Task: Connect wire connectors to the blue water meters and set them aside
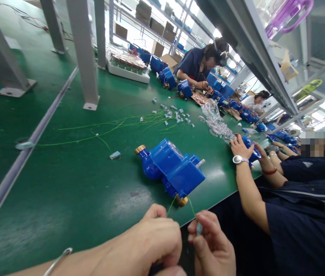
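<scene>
A blue water meter (pixel 176 168) with brass threaded ends lies on the green tabletop in front of my hands. Thin green wire (pixel 191 207) loops at its near end, beside the brass fitting. My right hand (pixel 215 241) pinches a small pale-blue clear plastic seal (pixel 199 229) between thumb and fingers, with one wire strand running to it. The other strand runs behind the curled fingers of my left hand (pixel 159 237), which is closed; its grip on the strand is partly hidden. Something dark shows under that hand, too covered to name.
Loose seals (pixel 176 113) with green wires lie farther back, and one seal (pixel 115 155) sits apart. Metal posts (pixel 83 57) and a grey strip (pixel 50 109) cross the left. A co-worker's hands (pixel 241 147) hold another meter at right. Clear plastic parts (pixel 215 119) are heaped beyond.
</scene>
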Demonstrator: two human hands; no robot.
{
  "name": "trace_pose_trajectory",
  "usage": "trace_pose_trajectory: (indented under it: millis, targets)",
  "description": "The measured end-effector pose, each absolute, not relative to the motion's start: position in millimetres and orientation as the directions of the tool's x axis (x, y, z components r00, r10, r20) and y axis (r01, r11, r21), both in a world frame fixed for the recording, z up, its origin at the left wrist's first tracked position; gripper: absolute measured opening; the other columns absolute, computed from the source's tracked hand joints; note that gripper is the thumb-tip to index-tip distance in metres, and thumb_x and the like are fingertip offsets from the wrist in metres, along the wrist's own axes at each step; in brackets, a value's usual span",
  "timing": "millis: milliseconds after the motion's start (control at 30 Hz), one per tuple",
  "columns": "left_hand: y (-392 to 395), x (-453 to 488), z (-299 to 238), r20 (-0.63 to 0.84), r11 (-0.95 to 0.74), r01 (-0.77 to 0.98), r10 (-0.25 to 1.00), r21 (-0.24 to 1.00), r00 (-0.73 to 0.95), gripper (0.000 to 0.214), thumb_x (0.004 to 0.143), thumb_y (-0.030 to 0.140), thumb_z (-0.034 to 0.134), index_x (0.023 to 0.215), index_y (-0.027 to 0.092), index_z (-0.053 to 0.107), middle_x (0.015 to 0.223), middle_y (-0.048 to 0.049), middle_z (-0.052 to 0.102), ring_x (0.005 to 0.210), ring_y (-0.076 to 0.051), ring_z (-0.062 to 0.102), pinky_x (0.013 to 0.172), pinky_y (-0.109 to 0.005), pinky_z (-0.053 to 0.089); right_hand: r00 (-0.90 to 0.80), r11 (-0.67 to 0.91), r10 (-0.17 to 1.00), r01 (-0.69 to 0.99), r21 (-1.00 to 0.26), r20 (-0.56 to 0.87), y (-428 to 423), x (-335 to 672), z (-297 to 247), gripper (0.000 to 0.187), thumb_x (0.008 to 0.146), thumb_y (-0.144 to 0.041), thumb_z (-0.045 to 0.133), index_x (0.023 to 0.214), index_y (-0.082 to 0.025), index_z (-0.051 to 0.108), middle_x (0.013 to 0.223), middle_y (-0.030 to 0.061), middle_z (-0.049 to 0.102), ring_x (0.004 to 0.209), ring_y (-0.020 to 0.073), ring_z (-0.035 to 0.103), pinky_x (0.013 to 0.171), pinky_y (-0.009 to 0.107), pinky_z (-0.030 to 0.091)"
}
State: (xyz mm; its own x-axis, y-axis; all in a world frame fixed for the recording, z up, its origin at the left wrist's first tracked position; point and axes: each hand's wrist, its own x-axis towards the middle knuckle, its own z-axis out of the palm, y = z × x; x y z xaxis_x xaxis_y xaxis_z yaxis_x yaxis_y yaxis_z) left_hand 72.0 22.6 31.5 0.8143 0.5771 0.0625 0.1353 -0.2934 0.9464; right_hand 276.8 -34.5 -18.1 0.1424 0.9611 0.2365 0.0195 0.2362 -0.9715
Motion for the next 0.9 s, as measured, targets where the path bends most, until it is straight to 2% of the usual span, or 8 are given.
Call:
trace_pose_trajectory:
  millis: [133,267,333,400,467,567,667,900]
  targets:
    - [23,73,26,-0.079,-0.159,0.239,0.654,0.958,0.752,0.027,0.094,0.043,0.031,0.090,0.023,0.049,0.089,-0.0019,0.056,0.080,-0.017,0.050,0.077,-0.027,0.042,0.277,0.166,0.954,-0.157,-0.973,0.118,-30,263,-6,0.028,0.078,-0.035,0.071,0.106,-0.031,0.067,0.090,0.0034,0.061,0.063,0.0102,0.060,0.047,0.018,0.050]
    - [22,73,19,-0.083,-0.154,0.242,0.658,0.958,0.748,0.031,0.096,0.042,0.029,0.120,0.029,0.044,0.115,-0.0013,0.056,0.101,-0.018,0.053,0.094,-0.028,0.039,0.312,0.125,0.950,-0.292,-0.948,0.029,-26,254,1,0.032,0.070,-0.041,0.077,0.099,-0.030,0.069,0.085,0.0032,0.066,0.059,0.0095,0.059,0.045,0.017,0.048]
    - [21,73,16,-0.060,-0.203,0.259,0.669,0.944,0.741,0.041,0.095,0.042,0.032,0.136,0.033,0.031,0.129,-0.0009,0.052,0.113,-0.021,0.049,0.102,-0.031,0.034,0.308,0.104,0.951,-0.341,-0.934,-0.007,-25,252,0,0.028,0.070,-0.042,0.078,0.093,-0.028,0.070,0.084,0.0029,0.067,0.057,0.0075,0.057,0.046,0.015,0.047]
    - [19,73,16,-0.041,-0.240,0.271,0.674,0.932,0.737,0.051,0.094,0.043,0.035,0.143,0.033,0.021,0.128,-0.0030,0.053,0.115,-0.023,0.049,0.100,-0.033,0.035,0.297,0.061,0.953,-0.381,-0.923,-0.060,-25,252,-2,0.028,0.069,-0.043,0.078,0.091,-0.028,0.070,0.084,0.0023,0.067,0.058,0.0065,0.055,0.051,0.017,0.048]
    - [19,75,18,-0.061,-0.227,0.285,0.674,0.931,0.736,0.045,0.094,0.043,0.033,0.138,0.030,0.031,0.112,-0.0043,0.059,0.104,-0.022,0.053,0.090,-0.031,0.041,0.306,0.023,0.945,-0.409,-0.912,-0.113,-26,253,-5,0.030,0.068,-0.044,0.078,0.093,-0.029,0.070,0.084,0.0012,0.066,0.061,0.0068,0.054,0.059,0.019,0.051]
    - [23,79,25,-0.130,-0.197,0.342,0.667,0.919,0.734,0.031,0.095,0.042,0.030,0.098,0.025,0.055,0.088,-0.0023,0.058,0.087,-0.020,0.052,0.075,-0.029,0.040,0.304,-0.018,0.939,-0.427,-0.904,-0.163,-29,253,-10,0.034,0.067,-0.045,0.079,0.096,-0.030,0.070,0.084,0.0009,0.066,0.065,0.0083,0.056,0.066,0.022,0.053]
    - [26,84,28,-0.134,-0.225,0.369,0.665,0.902,0.735,0.029,0.093,0.038,0.036,0.075,0.022,0.050,0.068,0.0017,0.053,0.076,-0.018,0.048,0.075,-0.030,0.035,0.285,-0.055,0.936,-0.457,-0.888,-0.205,-32,253,-12,0.032,0.066,-0.043,0.080,0.094,-0.029,0.071,0.085,0.0017,0.069,0.067,0.0088,0.059,0.068,0.022,0.054]
    - [25,92,21,-0.095,-0.210,0.378,0.757,0.902,0.647,0.022,0.085,0.025,0.042,0.065,0.019,0.045,0.057,0.0043,0.048,0.065,-0.014,0.042,0.068,-0.028,0.029,0.221,-0.066,0.951,-0.537,-0.841,-0.215,-35,248,-11,0.030,0.066,-0.034,0.082,0.093,-0.026,0.072,0.087,0.0015,0.072,0.073,0.0075,0.065,0.072,0.015,0.053]
